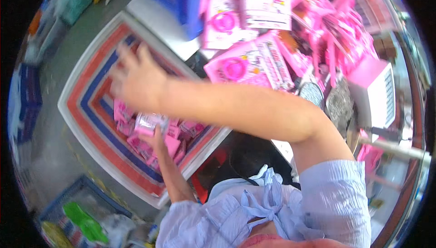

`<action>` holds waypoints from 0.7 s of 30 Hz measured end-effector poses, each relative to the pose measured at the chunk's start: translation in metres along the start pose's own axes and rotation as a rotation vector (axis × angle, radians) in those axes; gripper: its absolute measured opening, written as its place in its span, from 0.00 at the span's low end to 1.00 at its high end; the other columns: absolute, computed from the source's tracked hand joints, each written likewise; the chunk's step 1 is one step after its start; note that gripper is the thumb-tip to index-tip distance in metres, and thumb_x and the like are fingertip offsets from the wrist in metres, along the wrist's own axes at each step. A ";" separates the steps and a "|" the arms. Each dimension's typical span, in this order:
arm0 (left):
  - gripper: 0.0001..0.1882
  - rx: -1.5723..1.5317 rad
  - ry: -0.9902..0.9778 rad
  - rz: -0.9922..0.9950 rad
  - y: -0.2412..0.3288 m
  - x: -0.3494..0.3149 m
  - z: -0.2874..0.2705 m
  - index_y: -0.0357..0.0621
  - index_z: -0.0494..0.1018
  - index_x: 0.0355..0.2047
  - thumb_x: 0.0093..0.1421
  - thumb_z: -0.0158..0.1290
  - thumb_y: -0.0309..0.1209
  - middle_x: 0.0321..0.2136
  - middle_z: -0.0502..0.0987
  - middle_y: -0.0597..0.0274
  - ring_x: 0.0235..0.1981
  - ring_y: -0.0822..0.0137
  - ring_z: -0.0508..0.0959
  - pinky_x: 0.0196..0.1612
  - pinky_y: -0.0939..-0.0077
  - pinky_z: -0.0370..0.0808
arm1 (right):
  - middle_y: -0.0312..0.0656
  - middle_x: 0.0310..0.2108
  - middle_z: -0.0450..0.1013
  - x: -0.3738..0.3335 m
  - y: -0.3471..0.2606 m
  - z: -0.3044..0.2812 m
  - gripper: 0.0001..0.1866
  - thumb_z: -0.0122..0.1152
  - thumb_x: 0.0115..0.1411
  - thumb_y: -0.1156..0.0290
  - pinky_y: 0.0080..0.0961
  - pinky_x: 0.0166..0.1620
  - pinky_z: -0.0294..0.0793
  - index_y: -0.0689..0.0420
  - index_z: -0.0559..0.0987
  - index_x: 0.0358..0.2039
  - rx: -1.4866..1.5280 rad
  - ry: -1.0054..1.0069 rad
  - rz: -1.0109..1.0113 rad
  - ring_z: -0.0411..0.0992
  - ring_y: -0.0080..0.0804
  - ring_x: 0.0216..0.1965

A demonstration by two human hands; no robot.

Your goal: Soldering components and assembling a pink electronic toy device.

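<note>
- Silver-pink packet (150,121) gripped in left hand (160,145), over pink packs (172,147) inside striped bin (89,84)
- Right hand (141,85) blurred, fingers spread — seemingly released
- Probably light, stiffish, slippery — best pinched by edges

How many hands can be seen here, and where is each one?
2. The right hand, blurred, fingers spread, is above the striped bin; the left hand is lower in the picture, at the pink packages in that bin. Neither is fully hidden.

two hands (141,80) (157,142), one bin (106,141), many packets (234,68)
</note>
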State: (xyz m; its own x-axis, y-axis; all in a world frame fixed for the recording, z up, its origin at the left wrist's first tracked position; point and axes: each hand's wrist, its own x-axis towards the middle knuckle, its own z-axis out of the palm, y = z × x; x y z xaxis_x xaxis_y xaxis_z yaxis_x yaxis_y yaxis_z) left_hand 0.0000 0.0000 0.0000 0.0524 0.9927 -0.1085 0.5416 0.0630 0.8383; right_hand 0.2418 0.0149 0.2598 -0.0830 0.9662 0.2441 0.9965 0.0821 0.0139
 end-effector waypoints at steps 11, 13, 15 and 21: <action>0.34 -0.200 -0.382 1.581 0.411 -0.096 -0.023 0.36 0.71 0.55 0.50 0.71 0.33 0.49 0.74 0.50 0.49 0.52 0.77 0.51 0.58 0.75 | 0.43 0.44 0.79 -0.347 0.021 -0.244 0.21 0.68 0.51 0.75 0.43 0.54 0.74 0.56 0.82 0.48 0.526 0.371 0.428 0.72 0.51 0.54; 0.36 -0.254 -0.354 1.854 0.474 -0.118 0.041 0.39 0.69 0.55 0.44 0.69 0.29 0.47 0.74 0.48 0.48 0.45 0.75 0.53 0.54 0.73 | 0.43 0.45 0.79 -0.389 0.005 -0.252 0.21 0.68 0.50 0.75 0.43 0.54 0.74 0.56 0.82 0.48 0.440 0.387 0.542 0.73 0.50 0.53; 0.34 -0.162 -0.365 1.967 0.513 -0.143 0.104 0.40 0.69 0.53 0.44 0.67 0.27 0.44 0.74 0.52 0.46 0.48 0.75 0.50 0.54 0.73 | 0.43 0.44 0.79 -0.424 -0.017 -0.270 0.21 0.69 0.50 0.76 0.42 0.53 0.74 0.56 0.83 0.47 0.352 0.391 0.650 0.73 0.49 0.52; 0.26 0.185 -0.268 2.092 0.543 -0.152 0.203 0.44 0.69 0.44 0.48 0.68 0.36 0.41 0.72 0.56 0.45 0.52 0.75 0.45 0.57 0.73 | 0.45 0.42 0.80 -0.488 -0.065 -0.261 0.20 0.69 0.50 0.75 0.40 0.54 0.74 0.57 0.83 0.46 0.332 0.487 0.789 0.73 0.48 0.52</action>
State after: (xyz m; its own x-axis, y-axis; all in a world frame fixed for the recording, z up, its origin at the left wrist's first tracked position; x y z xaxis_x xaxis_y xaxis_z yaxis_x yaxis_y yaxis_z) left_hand 0.4566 -0.1374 0.3634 0.6221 -0.4770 0.6208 -0.4104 -0.8740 -0.2603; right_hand 0.2191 -0.5256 0.3924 0.6911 0.5732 0.4402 0.7062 -0.4061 -0.5799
